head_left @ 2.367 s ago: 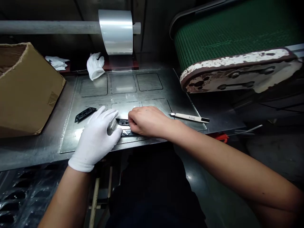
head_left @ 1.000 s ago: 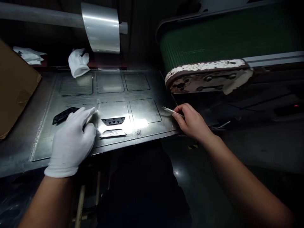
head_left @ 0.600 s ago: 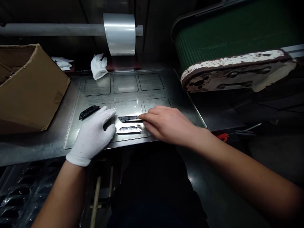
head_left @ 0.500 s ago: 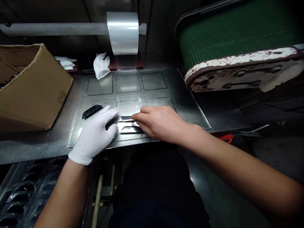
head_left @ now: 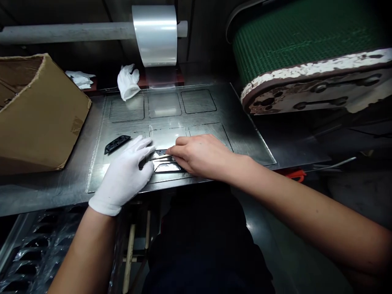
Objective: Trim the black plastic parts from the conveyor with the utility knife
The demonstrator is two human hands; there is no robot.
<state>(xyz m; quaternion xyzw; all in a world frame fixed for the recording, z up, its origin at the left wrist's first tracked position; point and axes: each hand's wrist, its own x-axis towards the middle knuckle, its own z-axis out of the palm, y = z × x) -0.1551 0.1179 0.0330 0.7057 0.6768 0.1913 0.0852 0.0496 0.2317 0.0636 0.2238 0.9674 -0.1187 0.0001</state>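
Observation:
My left hand (head_left: 127, 173), in a white glove, rests on the glass-like sheet (head_left: 241, 134) with its fingers apart, their tips beside the small parts. Bare, my right hand (head_left: 199, 157) pinches a thin light stick-like tool (head_left: 162, 157), whose tip points left toward the glove. Under the tool lies a dark part (head_left: 161, 152), mostly hidden by the fingers. Nearer the sheet's front edge is a black-rimmed part with a shiny face (head_left: 168, 167). Another black part (head_left: 117, 144) lies tilted, left of the glove's fingertips.
A cardboard box (head_left: 39, 122) stands at the left. Behind the sheet are a crumpled white glove (head_left: 128, 83) and a film roll (head_left: 155, 36) on a bar. A green conveyor belt (head_left: 306, 41) overhangs the right. Trays (head_left: 39, 249) lie below left; an orange handle (head_left: 295, 175) is at right.
The camera view has shifted slightly. My left fingertips have moved a little right, closer to the parts. My right hand has edged left with the thin tool still in its fingers.

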